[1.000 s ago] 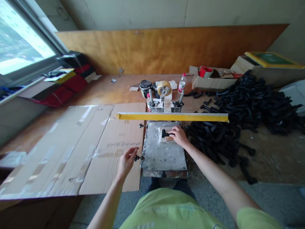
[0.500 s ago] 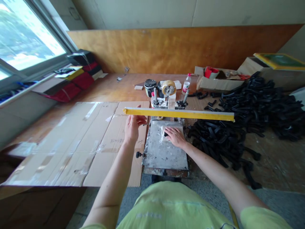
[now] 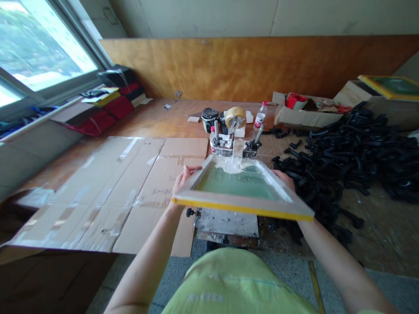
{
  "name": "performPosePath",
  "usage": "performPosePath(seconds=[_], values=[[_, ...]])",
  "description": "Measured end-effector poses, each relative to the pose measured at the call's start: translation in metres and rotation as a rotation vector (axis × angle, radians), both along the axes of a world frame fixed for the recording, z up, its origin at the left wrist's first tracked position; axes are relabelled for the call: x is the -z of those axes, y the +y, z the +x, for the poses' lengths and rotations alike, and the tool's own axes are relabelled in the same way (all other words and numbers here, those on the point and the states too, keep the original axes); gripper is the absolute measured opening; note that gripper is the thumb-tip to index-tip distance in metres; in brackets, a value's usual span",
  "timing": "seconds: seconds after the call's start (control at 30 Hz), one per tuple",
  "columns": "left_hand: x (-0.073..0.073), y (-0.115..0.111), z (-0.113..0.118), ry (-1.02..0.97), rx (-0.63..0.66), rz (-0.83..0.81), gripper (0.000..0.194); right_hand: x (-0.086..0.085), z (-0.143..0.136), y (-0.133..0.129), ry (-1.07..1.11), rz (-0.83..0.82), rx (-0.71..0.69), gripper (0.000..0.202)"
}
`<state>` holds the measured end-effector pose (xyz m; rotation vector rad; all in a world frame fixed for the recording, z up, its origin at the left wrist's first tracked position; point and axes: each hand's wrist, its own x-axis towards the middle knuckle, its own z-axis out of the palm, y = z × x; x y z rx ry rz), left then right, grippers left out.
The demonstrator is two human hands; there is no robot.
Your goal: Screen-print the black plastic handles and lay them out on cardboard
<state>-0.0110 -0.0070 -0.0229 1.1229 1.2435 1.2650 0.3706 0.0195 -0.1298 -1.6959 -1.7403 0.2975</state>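
A screen printing frame [image 3: 242, 208], with white rails, yellow tape along its front edge and green mesh [image 3: 237, 183], tilts over a metal base plate [image 3: 225, 222] with its front edge raised. At its left rail is my left hand [image 3: 185, 178], fingers closed against the side. My right hand [image 3: 285, 179] grips the right rail, its fingers partly hidden behind the frame. Behind the mesh, a clamp [image 3: 235, 150] with two upright posts carries the frame's back end. The frame covers the middle of the plate.
Many black plastic parts [image 3: 353, 157] are heaped on the right. Flattened cardboard [image 3: 131, 196] covers the left of the table. A tape roll [image 3: 235, 118], a black tub [image 3: 209, 120] and a bottle [image 3: 260, 117] stand at the back, near an open carton [image 3: 307, 117].
The screen printing frame has swung down from nearly level with my eyes, so its mesh now shows. My right hand has left the plate and taken the right rail.
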Motion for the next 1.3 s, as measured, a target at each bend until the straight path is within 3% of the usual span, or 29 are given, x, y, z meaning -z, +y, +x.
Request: performPosePath(seconds=[0.1, 0.23, 0.3, 0.37, 0.5, 0.63, 0.7, 0.77, 0.87, 1.0, 1.1, 1.2, 1.3], values=[[0.043, -0.025, -0.009, 0.054, 0.075, -0.221, 0.057, -0.024, -0.01, 0.014, 0.036, 0.072, 0.033, 0.033], [0.103, -0.038, -0.012, 0.084, 0.091, -0.286, 0.075, -0.055, -0.075, 0.047, -0.143, 0.192, -0.163, 0.051], [0.122, -0.037, -0.011, 0.138, 0.067, -0.278, 0.077, -0.062, -0.105, 0.062, -0.279, 0.156, -0.247, 0.051], [0.132, -0.035, -0.011, 0.163, 0.065, -0.272, 0.074, -0.062, -0.122, 0.072, -0.386, 0.047, -0.301, 0.038], [0.139, -0.032, -0.011, 0.16, 0.084, -0.282, 0.071, -0.051, -0.121, 0.077, -0.512, -0.179, -0.302, 0.017], [0.141, -0.031, -0.012, 0.159, 0.096, -0.279, 0.069, -0.039, -0.121, 0.066, -0.581, -0.163, -0.189, 0.014], [0.143, -0.031, -0.012, 0.147, 0.105, -0.276, 0.068, -0.033, -0.129, 0.054, -0.591, -0.128, -0.207, 0.013], [0.144, -0.031, -0.013, 0.144, 0.105, -0.28, 0.067, -0.029, -0.136, 0.037, -0.583, -0.08, -0.318, 0.013], [0.144, -0.032, -0.012, 0.143, 0.098, -0.289, 0.067, -0.03, -0.134, 0.013, -0.563, -0.008, -0.592, 0.016], [0.138, -0.034, -0.01, 0.15, 0.086, -0.289, 0.065, -0.043, -0.116, 0.008, -0.502, -0.006, -0.827, 0.015], [0.132, -0.036, -0.008, 0.147, 0.071, -0.299, 0.065, -0.05, -0.113, 0.019, -0.446, -0.064, -0.763, 0.007], [0.129, -0.036, -0.008, 0.123, 0.056, -0.311, 0.068, -0.04, -0.119, 0.017, -0.403, 0.002, -0.632, 0.012], [0.127, -0.035, -0.007, 0.123, 0.048, -0.317, 0.068, -0.026, -0.12, 0.0, -0.383, 0.089, -0.693, 0.023]])
